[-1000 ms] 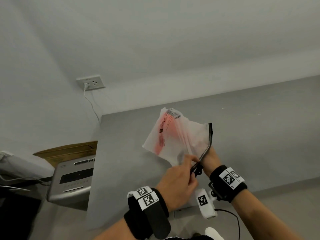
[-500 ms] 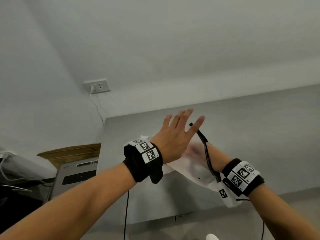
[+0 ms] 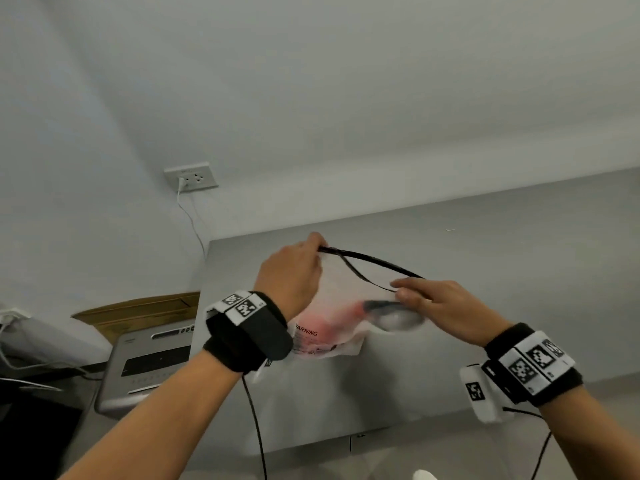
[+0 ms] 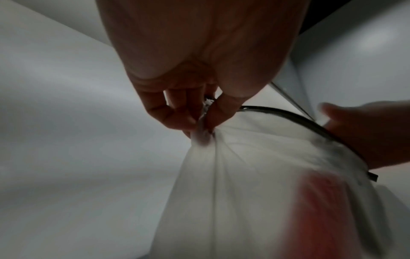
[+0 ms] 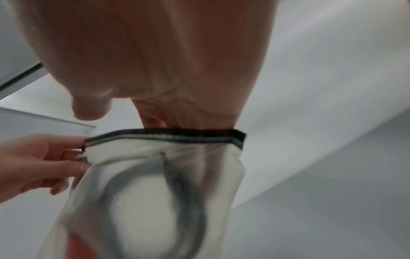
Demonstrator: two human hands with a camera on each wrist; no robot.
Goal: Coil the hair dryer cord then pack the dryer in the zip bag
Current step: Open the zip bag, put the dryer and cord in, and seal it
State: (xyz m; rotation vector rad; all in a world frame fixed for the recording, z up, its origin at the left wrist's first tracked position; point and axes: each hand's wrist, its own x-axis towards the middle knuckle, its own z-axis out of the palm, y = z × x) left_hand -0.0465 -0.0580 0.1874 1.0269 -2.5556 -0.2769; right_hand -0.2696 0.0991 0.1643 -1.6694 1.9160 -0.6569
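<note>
A translucent white zip bag [image 3: 341,296] with red warning print hangs above the grey table [image 3: 502,271], stretched between my hands. Its black zip strip [image 3: 374,263] runs from hand to hand, with the two sides parted in the middle. My left hand [image 3: 317,242] pinches the strip's far left end and the bunched corner [image 4: 203,133]. My right hand [image 3: 403,291] grips the right end, its fingers curled over the bag's top edge [image 5: 168,135]. Through the plastic show the reddish hair dryer [image 3: 332,311] and its dark coiled cord [image 5: 186,192].
A wall socket [image 3: 191,176] with a white cable plugged in sits at the back left. Below the table's left edge stand a grey machine [image 3: 152,362] and a brown cardboard piece [image 3: 138,308]. Black cables [image 3: 254,420] hang from my wrist bands.
My left hand went from the zip's near end, through an open lift over the bag, to pinching the strip's far end. The bag has turned and now hangs stretched between both hands.
</note>
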